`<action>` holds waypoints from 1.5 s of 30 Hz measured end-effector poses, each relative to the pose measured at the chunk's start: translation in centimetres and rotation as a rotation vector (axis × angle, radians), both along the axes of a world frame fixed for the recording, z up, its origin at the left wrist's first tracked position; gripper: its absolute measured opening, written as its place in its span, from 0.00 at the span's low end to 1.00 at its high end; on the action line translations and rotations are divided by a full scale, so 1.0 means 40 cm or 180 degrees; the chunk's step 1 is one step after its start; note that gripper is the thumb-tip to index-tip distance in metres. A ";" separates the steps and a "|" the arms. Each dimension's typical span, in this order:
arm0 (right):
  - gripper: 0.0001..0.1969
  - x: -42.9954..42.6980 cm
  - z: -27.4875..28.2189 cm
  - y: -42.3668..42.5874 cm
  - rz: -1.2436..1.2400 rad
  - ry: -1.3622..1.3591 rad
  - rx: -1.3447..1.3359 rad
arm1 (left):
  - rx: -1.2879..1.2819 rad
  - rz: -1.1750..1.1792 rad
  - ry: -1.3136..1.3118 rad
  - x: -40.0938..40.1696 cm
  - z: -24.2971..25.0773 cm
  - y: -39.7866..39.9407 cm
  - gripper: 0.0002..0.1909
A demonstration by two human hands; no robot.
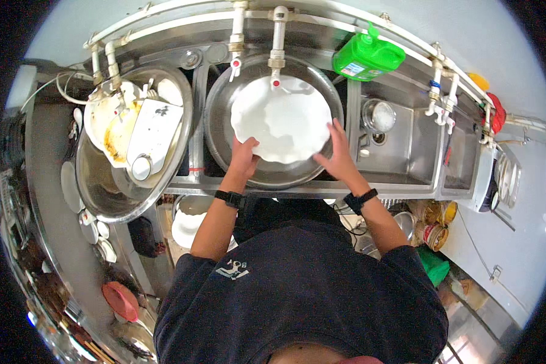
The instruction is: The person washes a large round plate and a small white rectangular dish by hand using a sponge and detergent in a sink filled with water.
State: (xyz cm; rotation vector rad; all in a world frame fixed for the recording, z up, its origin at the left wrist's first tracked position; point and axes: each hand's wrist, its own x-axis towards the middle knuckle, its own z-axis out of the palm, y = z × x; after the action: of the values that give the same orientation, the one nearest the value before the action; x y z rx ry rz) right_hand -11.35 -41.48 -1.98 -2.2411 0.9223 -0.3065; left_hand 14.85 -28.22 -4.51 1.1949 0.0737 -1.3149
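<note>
A large white plate with a scalloped rim (280, 120) is held between my two hands over a round steel basin (218, 150). My left hand (244, 157) grips its lower left edge, thumb on top. At the lower right edge is my right hand (337, 148), fingers spread along the rim. Above the plate's far edge hangs a white pipe tap with a red-centred handle (276, 77). Whether the plate touches the basin cannot be told from here.
On the left, a tilted steel basin (91, 182) holds stained white dishes (111, 132). A green pump bottle (368, 57) stands behind on the right. Further right is a steel sink (400, 136) with a small metal bowl (380, 116). White pipes (186, 20) run along the wall.
</note>
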 end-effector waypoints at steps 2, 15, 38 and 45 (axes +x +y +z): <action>0.51 0.074 -0.057 0.006 -0.0911 -0.0535 0.1825 | 0.0012 0.0501 -0.0008 0.030 -0.003 0.018 0.35; 0.22 0.368 -0.175 -0.066 -0.2026 -0.2032 0.4570 | 0.0129 0.1023 -0.0746 0.089 -0.025 -0.002 0.32; 0.28 -0.031 0.203 -0.024 -0.1589 -0.1333 -0.1148 | 0.0690 -0.2101 -0.5277 0.090 0.144 -0.280 0.31; 0.24 -0.183 0.273 0.030 -0.1744 -0.1664 -0.0979 | 0.0681 -0.1336 -0.4517 -0.016 0.175 -0.076 0.34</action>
State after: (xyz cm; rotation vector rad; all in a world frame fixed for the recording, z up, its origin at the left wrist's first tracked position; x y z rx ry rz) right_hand -18.67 -40.26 8.93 -1.9605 1.2303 -1.2878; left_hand 14.21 -31.25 2.48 2.1543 -1.1201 -0.5290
